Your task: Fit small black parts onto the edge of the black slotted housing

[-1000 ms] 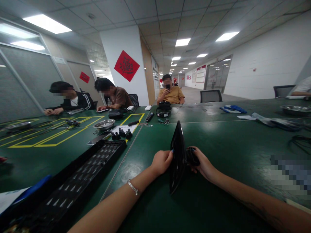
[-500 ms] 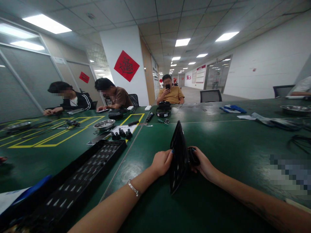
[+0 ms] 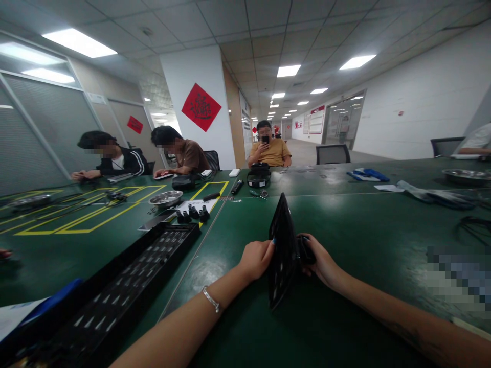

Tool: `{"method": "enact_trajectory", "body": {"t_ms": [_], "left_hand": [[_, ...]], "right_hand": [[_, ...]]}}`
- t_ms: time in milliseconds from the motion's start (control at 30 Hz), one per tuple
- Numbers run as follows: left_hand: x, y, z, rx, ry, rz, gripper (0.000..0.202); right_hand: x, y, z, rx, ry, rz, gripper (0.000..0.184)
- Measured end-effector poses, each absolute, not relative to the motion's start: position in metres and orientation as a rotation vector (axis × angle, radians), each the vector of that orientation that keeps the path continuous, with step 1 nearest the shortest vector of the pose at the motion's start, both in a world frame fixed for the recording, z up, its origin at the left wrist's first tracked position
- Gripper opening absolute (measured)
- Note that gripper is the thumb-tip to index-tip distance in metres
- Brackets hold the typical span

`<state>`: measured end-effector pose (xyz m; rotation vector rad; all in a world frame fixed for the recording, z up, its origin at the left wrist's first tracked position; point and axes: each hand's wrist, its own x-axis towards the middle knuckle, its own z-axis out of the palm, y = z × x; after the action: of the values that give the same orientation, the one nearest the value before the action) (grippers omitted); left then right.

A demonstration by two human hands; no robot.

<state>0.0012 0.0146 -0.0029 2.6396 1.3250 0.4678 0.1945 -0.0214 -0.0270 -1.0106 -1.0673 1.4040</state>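
Observation:
A flat black panel [image 3: 282,260] stands on edge above the table, its broad face turned to the left. My left hand [image 3: 256,258] is closed on the panel's left side, the thumb pressed against that face. On the other side, my right hand [image 3: 320,258] wraps round a small black block-like part [image 3: 306,250] that sits against the panel's back. Whether that part is joined to the panel I cannot tell. Some of the fingers of both hands are hidden behind these pieces.
Left of my arm lies a long black tray [image 3: 126,286] with rows of pale pointed pieces. Beyond it are several black cylindrical parts [image 3: 194,212] and a metal bowl [image 3: 165,198]. Blue-and-white gloves [image 3: 368,175] lie at far right. People sit around the green table [image 3: 364,220].
Both hands keep their hold and the panel stays almost in place. The whole view has shifted slightly downward.

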Motion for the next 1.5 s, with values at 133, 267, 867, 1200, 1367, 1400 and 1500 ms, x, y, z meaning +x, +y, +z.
{"method": "enact_trajectory", "body": {"t_ms": [133, 267, 867, 1200, 1367, 1400, 1500], "left_hand": [[0.0009, 0.0150, -0.0035, 2.629, 1.350, 0.464, 0.056], [0.0009, 0.0151, -0.0031, 2.626, 1.354, 0.454, 0.055], [-0.0003, 0.0143, -0.0045, 2.652, 1.321, 0.483, 0.050], [-0.0003, 0.0138, -0.0042, 2.642, 1.327, 0.449, 0.045], [-0.0008, 0.0145, -0.0049, 2.633, 1.305, 0.467, 0.050], [-0.0008, 0.0147, -0.0052, 2.622, 1.311, 0.477, 0.052], [-0.0004, 0.0156, -0.0062, 2.580, 1.346, 0.490, 0.056]], "right_hand": [[0.1939, -0.0222, -0.0277, -1.013, -1.069, 1.381, 0.032], [0.1934, -0.0209, -0.0290, -1.026, -1.064, 1.383, 0.035], [0.1923, -0.0213, -0.0280, -1.020, -1.062, 1.381, 0.036], [0.1910, -0.0225, -0.0259, -1.039, -1.056, 1.373, 0.036], [0.1917, -0.0217, -0.0271, -1.032, -1.045, 1.373, 0.034], [0.1918, -0.0219, -0.0269, -1.030, -1.049, 1.377, 0.034], [0.1917, -0.0229, -0.0254, -1.031, -1.045, 1.391, 0.034]]}}
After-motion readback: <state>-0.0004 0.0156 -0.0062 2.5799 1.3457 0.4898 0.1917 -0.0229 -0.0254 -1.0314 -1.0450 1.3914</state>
